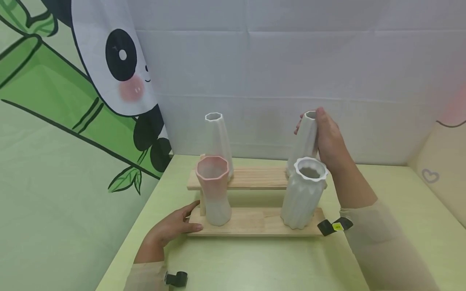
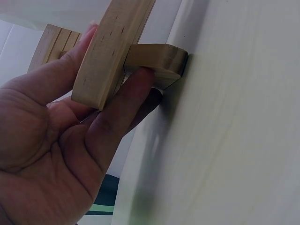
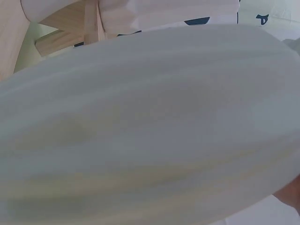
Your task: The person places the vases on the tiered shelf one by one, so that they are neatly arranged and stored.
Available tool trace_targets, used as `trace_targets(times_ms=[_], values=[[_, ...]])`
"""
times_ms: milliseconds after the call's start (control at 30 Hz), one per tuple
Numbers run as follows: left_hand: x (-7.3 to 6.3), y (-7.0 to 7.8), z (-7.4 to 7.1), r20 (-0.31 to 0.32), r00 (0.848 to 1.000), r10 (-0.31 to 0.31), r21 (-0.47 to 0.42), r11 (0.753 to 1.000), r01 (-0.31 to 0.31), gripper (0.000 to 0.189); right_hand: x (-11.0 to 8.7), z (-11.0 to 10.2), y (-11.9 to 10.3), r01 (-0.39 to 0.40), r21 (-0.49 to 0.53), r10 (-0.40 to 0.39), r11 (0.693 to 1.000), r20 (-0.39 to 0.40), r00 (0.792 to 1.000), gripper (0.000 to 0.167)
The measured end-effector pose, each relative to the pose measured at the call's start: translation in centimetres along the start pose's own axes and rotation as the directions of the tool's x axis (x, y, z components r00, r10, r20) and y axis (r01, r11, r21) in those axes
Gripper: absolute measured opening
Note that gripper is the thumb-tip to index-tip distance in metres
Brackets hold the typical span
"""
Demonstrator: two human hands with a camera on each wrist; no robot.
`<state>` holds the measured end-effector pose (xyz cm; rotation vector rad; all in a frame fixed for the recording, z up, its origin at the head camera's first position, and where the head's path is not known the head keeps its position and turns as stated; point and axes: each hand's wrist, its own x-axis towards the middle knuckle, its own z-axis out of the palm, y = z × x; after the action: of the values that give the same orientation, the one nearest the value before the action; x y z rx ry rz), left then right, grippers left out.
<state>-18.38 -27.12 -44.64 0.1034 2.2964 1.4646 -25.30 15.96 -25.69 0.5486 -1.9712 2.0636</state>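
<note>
A two-tier wooden stand (image 1: 251, 226) sits on the table in the head view. My left hand (image 1: 169, 228) grips the left end of its lower board, with thumb and fingers on opposite faces of the wooden board (image 2: 105, 56) in the left wrist view. At the upper tier's right end, my right hand (image 1: 329, 141) holds a tall, narrow white vase (image 1: 303, 139) near its mouth. The vase's base is partly hidden behind a wide, ribbed white vase (image 1: 302, 202) on the lower tier. A pale ribbed vase surface (image 3: 154, 117) fills most of the right wrist view.
On the left of the stand, a pink-and-white vase (image 1: 214, 194) occupies the lower tier, with another tall white vase (image 1: 218, 135) behind it on the upper tier. A white backdrop (image 1: 273, 72) hangs behind the pale table (image 1: 255, 262). Printed panda fabric (image 1: 73, 169) covers the left side.
</note>
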Motion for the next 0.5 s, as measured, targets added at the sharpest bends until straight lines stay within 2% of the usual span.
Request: trace_targets(times_ms=[133, 367, 500], values=[[0.07, 0.06, 0.12, 0.002, 1.0, 0.002, -0.01, 1.0, -0.002, 0.097, -0.11, 0.0, -0.01, 0.012, -0.029, -0.012, 0.999, 0.002, 1.0, 0.057], [0.24, 0.14, 0.2, 0.005, 1.0, -0.004, 0.003, 1.0, 0.004, 0.098, -0.15, -0.2, 0.07, 0.0, -0.027, -0.001, 1.0, -0.026, 1.0, 0.05], [0.15, 0.01, 0.24, 0.001, 1.0, -0.009, -0.001, 1.0, 0.009, 0.097, -0.18, -0.19, 0.11, -0.018, -0.077, 0.017, 0.997, -0.012, 1.0, 0.053]])
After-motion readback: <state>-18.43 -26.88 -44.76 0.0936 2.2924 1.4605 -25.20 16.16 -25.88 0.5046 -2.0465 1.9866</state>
